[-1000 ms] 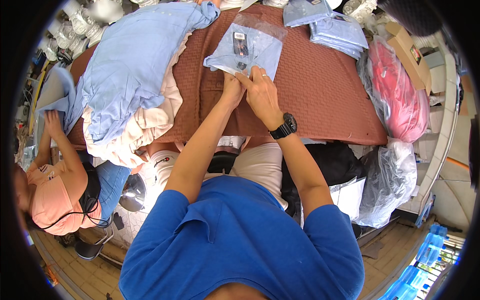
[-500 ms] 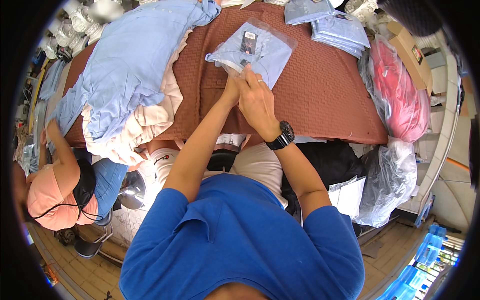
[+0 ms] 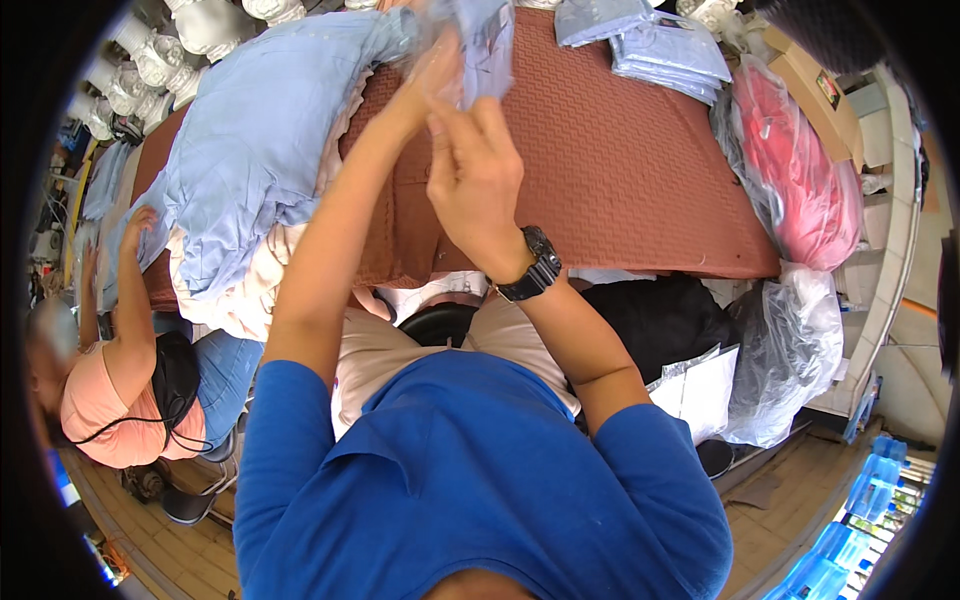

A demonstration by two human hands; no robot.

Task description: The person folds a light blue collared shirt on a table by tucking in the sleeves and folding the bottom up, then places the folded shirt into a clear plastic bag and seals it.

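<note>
A clear plastic bag with a folded light-blue shirt [image 3: 488,50] inside is raised above the far edge of the brown-covered table. My left hand [image 3: 438,72] grips it along its left side; motion smears both. My right hand [image 3: 476,170], with a black watch at the wrist, is just below the bag. Its thumb and forefinger are drawn together in a pinch close to my left wrist, and whatever lies between them is too small to make out. Left of my arms lies a heap of unfolded light-blue shirts [image 3: 250,130] over cream cloth [image 3: 225,305].
Bagged blue shirts [image 3: 670,60] are stacked at the far right of the brown tablecloth [image 3: 620,180]. Beyond them are a cardboard box [image 3: 820,100] and red clothing in plastic [image 3: 785,160]. At left, a co-worker in a peach top [image 3: 115,400] reaches toward the heap.
The bagged shirt has been lifted off the table and swung up and left by my left hand. My right hand has come away from the bag's opening, slightly nearer me.
</note>
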